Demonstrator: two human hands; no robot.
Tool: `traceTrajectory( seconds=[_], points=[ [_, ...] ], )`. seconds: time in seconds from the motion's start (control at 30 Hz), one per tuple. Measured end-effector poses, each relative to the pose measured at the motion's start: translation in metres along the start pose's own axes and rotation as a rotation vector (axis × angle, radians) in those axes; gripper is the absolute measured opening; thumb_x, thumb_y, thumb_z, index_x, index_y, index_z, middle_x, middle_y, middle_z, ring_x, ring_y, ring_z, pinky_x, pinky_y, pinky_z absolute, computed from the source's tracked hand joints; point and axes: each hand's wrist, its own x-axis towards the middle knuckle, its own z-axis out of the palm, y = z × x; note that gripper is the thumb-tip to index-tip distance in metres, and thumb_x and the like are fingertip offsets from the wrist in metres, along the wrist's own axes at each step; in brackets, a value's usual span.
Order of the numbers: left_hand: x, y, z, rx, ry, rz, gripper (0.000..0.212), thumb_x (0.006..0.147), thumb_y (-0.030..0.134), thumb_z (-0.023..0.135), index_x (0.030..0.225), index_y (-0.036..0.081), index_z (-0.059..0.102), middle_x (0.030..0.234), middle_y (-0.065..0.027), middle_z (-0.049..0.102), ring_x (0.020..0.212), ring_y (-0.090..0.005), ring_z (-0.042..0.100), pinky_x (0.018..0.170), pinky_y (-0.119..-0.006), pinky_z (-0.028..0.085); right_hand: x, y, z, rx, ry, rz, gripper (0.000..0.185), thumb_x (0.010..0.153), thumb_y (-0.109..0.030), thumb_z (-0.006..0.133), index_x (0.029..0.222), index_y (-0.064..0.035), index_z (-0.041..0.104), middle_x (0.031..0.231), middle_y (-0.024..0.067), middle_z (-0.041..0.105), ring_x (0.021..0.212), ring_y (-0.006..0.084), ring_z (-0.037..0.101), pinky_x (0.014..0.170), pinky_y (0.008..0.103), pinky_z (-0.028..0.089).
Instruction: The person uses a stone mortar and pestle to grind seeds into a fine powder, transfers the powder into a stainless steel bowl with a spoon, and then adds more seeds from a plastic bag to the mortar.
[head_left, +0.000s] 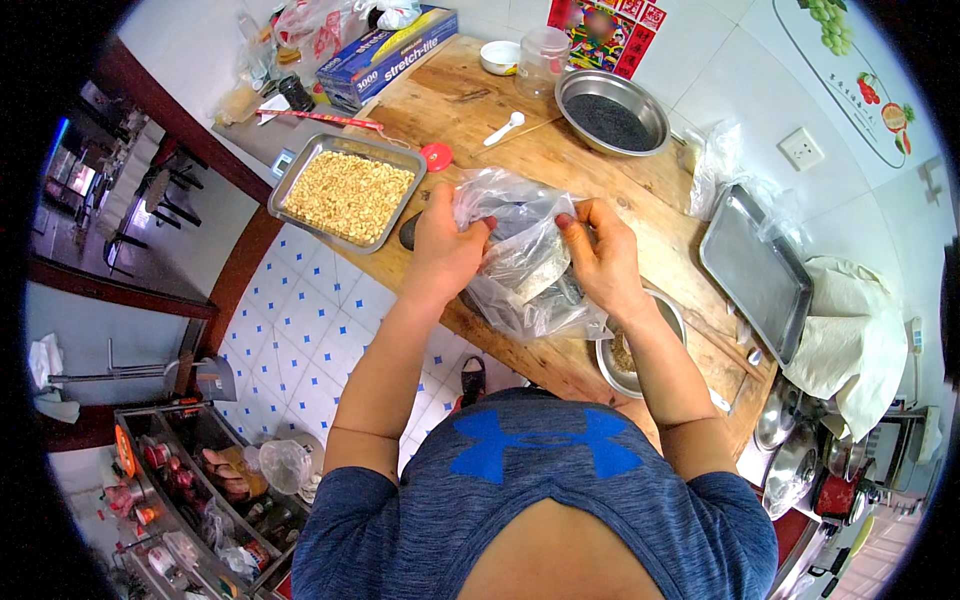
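My left hand (450, 251) pinches one side of a clear plastic bag (525, 277) between thumb and fingers. On the other side, my right hand (600, 259) grips the bag's upper edge. Inside or behind the crumpled film are pale and dark shapes I cannot make out. Left of the bag, a metal tray (416, 163) holds a layer of shelled, split nuts (349, 196), probably peanuts. Partly hidden under my right forearm is a metal bowl (675, 311) with brown grains in it. Part of a dark rounded object (409, 231) shows beside my left hand.
On the wooden table (457, 90) stand a steel basin (652, 142) of black seeds, a clear jar (541, 64) and a white bowl (499, 57). A white spoon (504, 129) and a red lid (436, 157) lie nearby. A dark baking tray (754, 270) leans at the right.
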Motion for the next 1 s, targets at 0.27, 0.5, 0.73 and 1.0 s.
traceTrajectory(
  seconds=[0.27,0.5,0.73,1.0],
  points=[
    [0.002,-0.011,0.009,0.432,0.142,0.275,0.025,0.082,0.003,0.06,0.1,-0.001,0.044,0.084,-0.0266,0.061,0.085,-0.0442,0.061,0.072,-0.047,0.047,-0.003,-0.005,-0.001,-0.093,-0.029,-0.133,0.024,0.078,-0.017,0.074,0.083,-0.0027,0.055,0.077,0.0159,0.059,0.069,0.0309,0.058,0.062,0.0363,0.046],
    [0.004,-0.014,0.009,0.414,0.016,0.257,0.033,0.082,0.011,0.064,0.104,-0.002,0.043,0.089,-0.025,0.06,0.088,-0.0423,0.06,0.075,-0.045,0.048,0.003,-0.008,-0.007,-0.096,-0.129,-0.113,0.03,0.072,-0.018,0.078,0.09,-0.0045,0.057,0.088,0.0159,0.061,0.083,0.0336,0.061,0.073,0.0395,0.048],
    [-0.002,-0.004,0.011,0.429,0.168,0.59,0.059,0.077,0.018,0.072,0.123,-0.001,0.039,0.119,-0.0268,0.048,0.109,-0.0409,0.05,0.091,-0.045,0.041,0.011,-0.004,-0.011,-0.043,-0.105,-0.164,0.036,0.068,-0.013,0.079,0.096,-0.0037,0.058,0.095,0.0157,0.061,0.092,0.0349,0.059,0.079,0.0391,0.048],
    [-0.005,-0.017,0.007,0.514,0.057,0.734,0.02,0.077,0.006,0.068,0.095,0.003,0.06,0.121,-0.0207,0.05,0.109,-0.0364,0.052,0.092,-0.045,0.042,0.009,-0.011,-0.01,0.088,-0.244,-0.178,0.042,0.075,-0.004,0.074,0.112,-0.0013,0.053,0.11,0.0131,0.061,0.104,0.0233,0.059,0.087,0.0358,0.047]
  ],
)
